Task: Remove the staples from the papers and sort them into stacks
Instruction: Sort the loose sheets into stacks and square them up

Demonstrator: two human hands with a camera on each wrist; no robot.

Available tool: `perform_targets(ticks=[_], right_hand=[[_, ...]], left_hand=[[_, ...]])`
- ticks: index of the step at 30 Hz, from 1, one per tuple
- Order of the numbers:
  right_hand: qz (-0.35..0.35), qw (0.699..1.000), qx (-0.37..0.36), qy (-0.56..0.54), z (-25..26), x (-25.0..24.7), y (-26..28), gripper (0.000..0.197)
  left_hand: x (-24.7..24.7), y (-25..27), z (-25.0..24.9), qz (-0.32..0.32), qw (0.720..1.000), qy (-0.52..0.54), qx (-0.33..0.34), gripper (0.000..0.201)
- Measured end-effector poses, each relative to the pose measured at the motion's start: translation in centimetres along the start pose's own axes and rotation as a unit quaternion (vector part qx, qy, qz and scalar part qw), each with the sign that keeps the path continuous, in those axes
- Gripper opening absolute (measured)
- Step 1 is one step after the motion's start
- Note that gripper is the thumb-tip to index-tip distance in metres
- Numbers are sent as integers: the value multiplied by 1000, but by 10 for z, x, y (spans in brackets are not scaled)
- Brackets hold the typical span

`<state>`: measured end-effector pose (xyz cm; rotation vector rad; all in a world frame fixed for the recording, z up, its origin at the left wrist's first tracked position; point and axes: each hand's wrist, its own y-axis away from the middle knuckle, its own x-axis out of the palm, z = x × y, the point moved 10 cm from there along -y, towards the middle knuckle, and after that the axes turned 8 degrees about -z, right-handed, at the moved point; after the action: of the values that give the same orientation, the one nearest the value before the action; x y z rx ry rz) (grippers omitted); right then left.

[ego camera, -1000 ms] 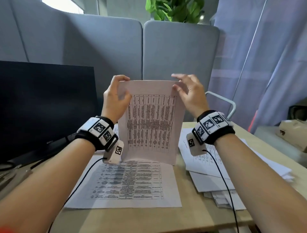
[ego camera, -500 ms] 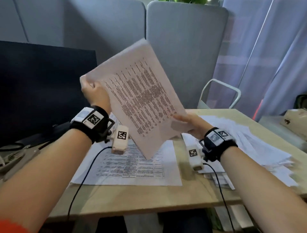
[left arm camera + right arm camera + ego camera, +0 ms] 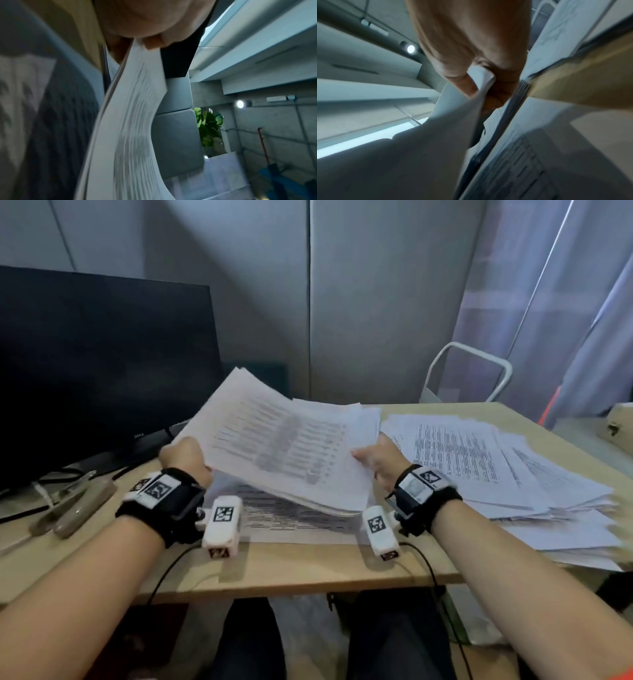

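A thin bundle of printed papers [image 3: 284, 440] hangs tilted low over the desk, held by both hands. My left hand [image 3: 186, 455] pinches its left edge; the left wrist view shows thumb and finger clamped on the papers [image 3: 135, 108]. My right hand [image 3: 380, 458] pinches the right edge, thumb on top, as the right wrist view shows on the papers [image 3: 453, 121]. Under the bundle a flat stack of printed sheets [image 3: 294, 522] lies on the desk. A larger, loose pile of papers [image 3: 496, 474] spreads to the right. No staple is visible.
A dark monitor [image 3: 102, 364] stands at the back left. A stapler or staple remover [image 3: 73, 505] lies at the left on the wooden desk [image 3: 291, 570]. A white chair frame [image 3: 469, 371] stands behind the desk. Grey partitions close the back.
The bundle was upright at face height, then swung aslant, and now has come down nearly flat just above the stack on the desk. Both hands dropped with it.
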<state>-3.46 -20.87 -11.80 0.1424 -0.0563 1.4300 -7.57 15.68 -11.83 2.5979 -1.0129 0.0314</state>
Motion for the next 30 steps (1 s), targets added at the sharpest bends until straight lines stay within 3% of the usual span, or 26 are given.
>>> perform_targets(ticks=[2,5,7,8,10,12,16,20,23,27,30], right_hand=[[-12,995,11,103,-10,-6,-3,64],[-27,974,35,223,-29,-18,-7,74],[-51,928,25,369,-26,-22,1,71],[-52,887,24,459,-23,-22,5,68],[-28,830,37,556,-25,-23,4,64],[1,818,55,573,-25,-16,7,59],[18,810,57,583,-25,-16,2,54],[10,842,88,532,-31,-39,-2,30],[23,882,103,459,-42,-47,-8,44],[-36,969,88,227,-29,-50,-6,36],[5,996,78,34,-3,-29,1,28]], left_hand=[[-15,-6,0,3,995,-94,25,26],[-24,-7,10,79,966,-245,23,14],[-19,-5,26,128,905,-404,30,18],[-15,-5,31,141,872,-466,49,23],[-4,4,40,162,847,-504,54,38],[6,12,52,185,830,-525,35,69],[9,9,44,164,827,-534,54,67],[16,3,31,159,856,-477,118,48],[21,10,18,167,887,-392,179,40],[26,25,-19,210,923,-215,242,35],[31,37,-58,228,925,-133,273,33]])
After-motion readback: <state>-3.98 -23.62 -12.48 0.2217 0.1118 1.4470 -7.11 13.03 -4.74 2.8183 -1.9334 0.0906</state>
